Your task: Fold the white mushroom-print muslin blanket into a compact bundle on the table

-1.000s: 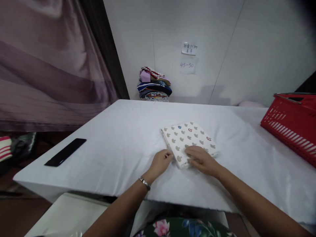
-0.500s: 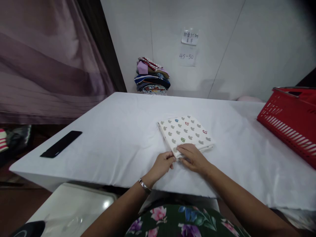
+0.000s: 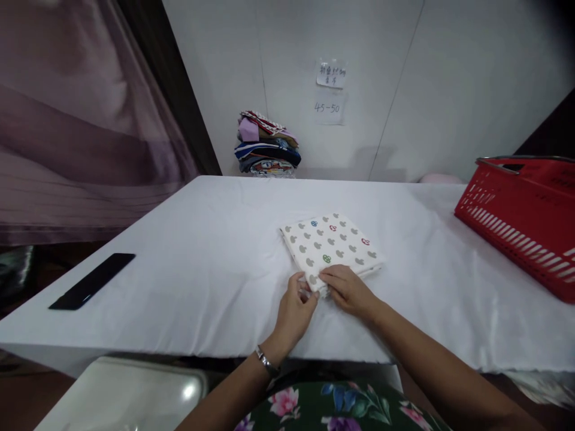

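A folded white cloth [image 3: 335,242] printed with grey, red, blue and green mushroom shapes lies flat on the white-covered table [image 3: 211,257]. Its near corner is between my two hands. My left hand [image 3: 295,308], with a silver bracelet at the wrist, pinches that corner from the left, thumb in front and fingers partly under the fabric. From the right, my right hand [image 3: 348,290] grips the near edge, fingers on top and the thumb hidden below. The cloth's layers show along its front edge.
A black phone-like slab [image 3: 92,281] lies at the table's left. Folded fabrics are stacked in a pile [image 3: 268,143] against the back wall, left of paper notes [image 3: 330,108]. A red plastic basket [image 3: 521,221] stands on the right. A pale stool-like surface [image 3: 130,389] is below the front edge.
My left hand has turned upward and closed its thumb and fingers around the cloth's near corner. The right hand has curled onto the edge close by. The camera view has shifted slightly.
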The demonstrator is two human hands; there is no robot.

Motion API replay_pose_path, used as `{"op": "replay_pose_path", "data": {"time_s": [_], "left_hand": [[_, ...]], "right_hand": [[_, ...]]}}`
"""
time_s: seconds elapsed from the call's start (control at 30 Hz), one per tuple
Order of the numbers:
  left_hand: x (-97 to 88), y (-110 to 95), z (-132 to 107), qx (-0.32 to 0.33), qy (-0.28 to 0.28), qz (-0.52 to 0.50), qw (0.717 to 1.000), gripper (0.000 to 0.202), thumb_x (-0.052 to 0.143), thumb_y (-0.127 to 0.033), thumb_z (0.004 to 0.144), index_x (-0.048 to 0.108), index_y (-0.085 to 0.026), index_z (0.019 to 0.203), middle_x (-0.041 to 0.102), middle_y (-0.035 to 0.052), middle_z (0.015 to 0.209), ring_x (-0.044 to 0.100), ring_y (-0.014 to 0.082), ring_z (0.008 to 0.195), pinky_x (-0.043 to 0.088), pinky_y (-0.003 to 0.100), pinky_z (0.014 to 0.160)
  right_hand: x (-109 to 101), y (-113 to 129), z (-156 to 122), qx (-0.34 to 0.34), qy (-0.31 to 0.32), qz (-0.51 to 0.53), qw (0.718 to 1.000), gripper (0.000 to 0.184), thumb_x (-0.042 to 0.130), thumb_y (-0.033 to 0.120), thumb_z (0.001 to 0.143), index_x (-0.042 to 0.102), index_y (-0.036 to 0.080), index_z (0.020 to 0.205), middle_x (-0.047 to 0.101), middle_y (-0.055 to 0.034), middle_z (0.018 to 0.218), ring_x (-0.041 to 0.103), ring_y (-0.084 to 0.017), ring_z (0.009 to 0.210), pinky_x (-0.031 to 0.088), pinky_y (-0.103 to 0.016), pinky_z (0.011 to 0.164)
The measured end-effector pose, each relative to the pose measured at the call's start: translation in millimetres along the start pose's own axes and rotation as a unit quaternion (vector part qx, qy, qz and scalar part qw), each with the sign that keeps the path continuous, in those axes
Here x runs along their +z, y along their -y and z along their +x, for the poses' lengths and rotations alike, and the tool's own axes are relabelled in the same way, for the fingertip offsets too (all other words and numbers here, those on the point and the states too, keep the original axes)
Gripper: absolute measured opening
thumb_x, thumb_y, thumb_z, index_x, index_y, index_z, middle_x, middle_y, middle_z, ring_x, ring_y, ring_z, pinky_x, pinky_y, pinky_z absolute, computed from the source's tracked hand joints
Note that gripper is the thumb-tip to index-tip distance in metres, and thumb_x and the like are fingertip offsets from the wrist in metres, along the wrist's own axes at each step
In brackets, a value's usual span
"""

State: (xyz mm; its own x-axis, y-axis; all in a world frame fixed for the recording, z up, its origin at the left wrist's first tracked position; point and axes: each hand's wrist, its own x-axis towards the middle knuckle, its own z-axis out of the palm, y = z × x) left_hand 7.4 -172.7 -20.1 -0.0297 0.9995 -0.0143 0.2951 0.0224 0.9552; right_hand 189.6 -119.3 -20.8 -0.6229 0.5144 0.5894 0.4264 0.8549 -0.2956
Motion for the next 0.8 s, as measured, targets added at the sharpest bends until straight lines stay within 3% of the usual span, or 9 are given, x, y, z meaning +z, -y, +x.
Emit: {"op": "replay_pose_path", "data": {"time_s": [0.13, 0.37, 0.6, 0.8], "left_hand": [[6.2, 1, 1, -0.004, 0.007, -0.026, 1.0, 0.028, 0.055, -0.029, 0.078, 0.045, -0.022, 0.104, 0.06, 0.0005, 0.089, 0.059, 0.0112, 0.068, 0.047, 0.024, 0.063], [2.3, -4, -1, -0.048, 0.023, -0.086, 0.995, 0.02, 0.056, -0.032, 0.077, 0.046, -0.021, 0.089, 0.06, -0.0005, 0.081, 0.058, 0.0093, 0.058, 0.041, 0.019, 0.049], [-10.6, -2, 4, -0.066, 0.079, -0.123, 0.987, 0.019, 0.051, -0.028, 0.076, 0.049, -0.02, 0.093, 0.065, 0.0021, 0.087, 0.058, 0.0089, 0.055, 0.037, 0.018, 0.045], [-15.8, 4, 15, -0.082, 0.031, -0.022, 0.996, 0.025, 0.052, -0.028, 0.076, 0.05, -0.019, 0.1, 0.065, 0.004, 0.087, 0.058, 0.0089, 0.053, 0.04, 0.019, 0.045]], "right_hand": [[-2, 1, 0, -0.007, -0.012, -0.013, 1.0, 0.043, 0.041, 0.009, 0.081, 0.046, 0.024, 0.121, 0.059, -0.0101, 0.103, 0.055, -0.022, 0.095, 0.047, -0.041, 0.079], [-2, 14, 1, -0.007, 0.036, -0.04, 0.999, 0.056, 0.044, 0.013, 0.075, 0.041, 0.021, 0.13, 0.054, -0.0121, 0.119, 0.051, -0.026, 0.106, 0.043, -0.046, 0.086], [5, 8, 0, -0.008, 0.022, -0.054, 0.998, 0.044, 0.044, 0.013, 0.08, 0.047, 0.021, 0.124, 0.059, -0.0109, 0.111, 0.054, -0.024, 0.1, 0.046, -0.043, 0.081], [-2, 9, 1, -0.021, 0.027, -0.026, 0.999, 0.046, 0.046, 0.011, 0.081, 0.045, 0.022, 0.126, 0.058, -0.0108, 0.114, 0.053, -0.023, 0.103, 0.046, -0.043, 0.084]]}}
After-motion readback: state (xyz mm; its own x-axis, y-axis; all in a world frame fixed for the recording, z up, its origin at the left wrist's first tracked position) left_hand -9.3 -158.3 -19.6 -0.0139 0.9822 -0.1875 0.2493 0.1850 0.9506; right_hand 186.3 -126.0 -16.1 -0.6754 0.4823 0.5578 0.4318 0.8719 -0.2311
